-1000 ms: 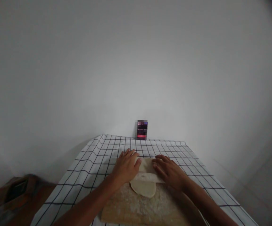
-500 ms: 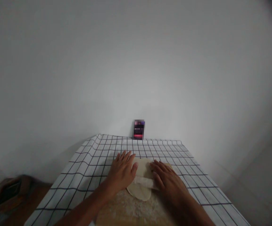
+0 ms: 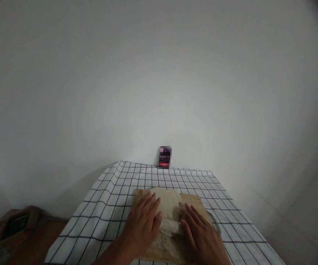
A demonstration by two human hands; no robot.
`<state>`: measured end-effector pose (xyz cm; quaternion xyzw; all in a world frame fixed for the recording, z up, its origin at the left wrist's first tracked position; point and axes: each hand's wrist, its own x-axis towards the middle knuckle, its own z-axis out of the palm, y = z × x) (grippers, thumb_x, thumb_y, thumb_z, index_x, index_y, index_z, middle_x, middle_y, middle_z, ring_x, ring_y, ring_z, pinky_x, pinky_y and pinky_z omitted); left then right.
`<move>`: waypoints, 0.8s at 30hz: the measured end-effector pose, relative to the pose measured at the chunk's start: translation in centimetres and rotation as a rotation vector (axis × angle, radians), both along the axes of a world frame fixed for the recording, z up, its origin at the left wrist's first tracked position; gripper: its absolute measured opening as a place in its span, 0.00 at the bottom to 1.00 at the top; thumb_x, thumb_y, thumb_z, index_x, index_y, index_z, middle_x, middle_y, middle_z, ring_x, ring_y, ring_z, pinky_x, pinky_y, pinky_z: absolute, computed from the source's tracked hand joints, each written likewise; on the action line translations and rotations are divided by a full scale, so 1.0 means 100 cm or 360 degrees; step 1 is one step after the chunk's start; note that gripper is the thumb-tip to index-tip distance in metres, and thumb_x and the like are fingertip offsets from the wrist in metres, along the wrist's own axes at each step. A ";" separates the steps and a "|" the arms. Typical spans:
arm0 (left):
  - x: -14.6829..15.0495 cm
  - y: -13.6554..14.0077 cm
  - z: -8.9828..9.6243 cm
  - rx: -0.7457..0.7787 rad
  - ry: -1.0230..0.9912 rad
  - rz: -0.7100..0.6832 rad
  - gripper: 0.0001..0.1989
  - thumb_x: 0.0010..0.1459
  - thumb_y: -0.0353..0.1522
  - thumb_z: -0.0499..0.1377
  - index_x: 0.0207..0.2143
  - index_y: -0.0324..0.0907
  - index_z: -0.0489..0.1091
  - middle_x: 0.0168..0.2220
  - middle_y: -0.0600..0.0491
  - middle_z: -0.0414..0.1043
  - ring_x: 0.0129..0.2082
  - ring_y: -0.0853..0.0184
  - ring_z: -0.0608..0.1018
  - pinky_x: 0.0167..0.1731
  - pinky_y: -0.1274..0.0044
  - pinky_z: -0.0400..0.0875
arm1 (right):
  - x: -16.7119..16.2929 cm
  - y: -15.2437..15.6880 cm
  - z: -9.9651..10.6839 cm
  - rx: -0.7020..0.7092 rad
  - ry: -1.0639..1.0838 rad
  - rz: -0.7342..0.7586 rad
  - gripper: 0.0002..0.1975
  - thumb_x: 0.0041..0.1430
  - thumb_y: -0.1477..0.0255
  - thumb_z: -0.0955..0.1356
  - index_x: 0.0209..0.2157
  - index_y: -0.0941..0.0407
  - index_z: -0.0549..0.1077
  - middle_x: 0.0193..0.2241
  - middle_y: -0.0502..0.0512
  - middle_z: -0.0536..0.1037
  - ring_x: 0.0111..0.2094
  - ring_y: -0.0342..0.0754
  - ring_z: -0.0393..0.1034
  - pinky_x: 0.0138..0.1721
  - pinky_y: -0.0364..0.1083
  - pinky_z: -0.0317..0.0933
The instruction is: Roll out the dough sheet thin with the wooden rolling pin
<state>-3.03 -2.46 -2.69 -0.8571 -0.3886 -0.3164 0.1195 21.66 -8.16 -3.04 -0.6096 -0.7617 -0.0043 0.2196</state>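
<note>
A pale, flour-dusted rolling pin (image 3: 172,226) lies crosswise over a flat sheet of dough (image 3: 166,201) on a wooden board (image 3: 193,202). My left hand (image 3: 144,222) rests palm down over the pin's left end, fingers stretched forward past it. Over the right end lies my right hand (image 3: 197,232), also palm down with its fingers extended. Both ends of the pin are hidden beneath the palms. Most of the dough reaches away from me beyond the pin, and a small part shows on the near side.
Under the board is a white tablecloth (image 3: 109,208) with black grid lines. A blurred dark and pink upright item (image 3: 164,157) stands at the back against the white wall (image 3: 159,81). A curved, handle-like loop (image 3: 214,222) sticks out at the board's right. A brown object (image 3: 18,224) sits low at left.
Both hands and the rolling pin have come back toward me. More dough shows beyond the pin and less on the near side. The view has also tilted up slightly.
</note>
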 end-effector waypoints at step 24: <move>0.033 0.098 0.048 -0.0590 0.0078 0.0305 0.17 0.74 0.38 0.48 0.48 0.41 0.74 0.47 0.43 0.79 0.51 0.55 0.78 0.53 0.63 0.70 | 0.032 0.139 0.013 -0.0147 -0.0005 0.0175 0.24 0.72 0.64 0.55 0.52 0.54 0.78 0.55 0.63 0.79 0.59 0.56 0.72 0.61 0.56 0.64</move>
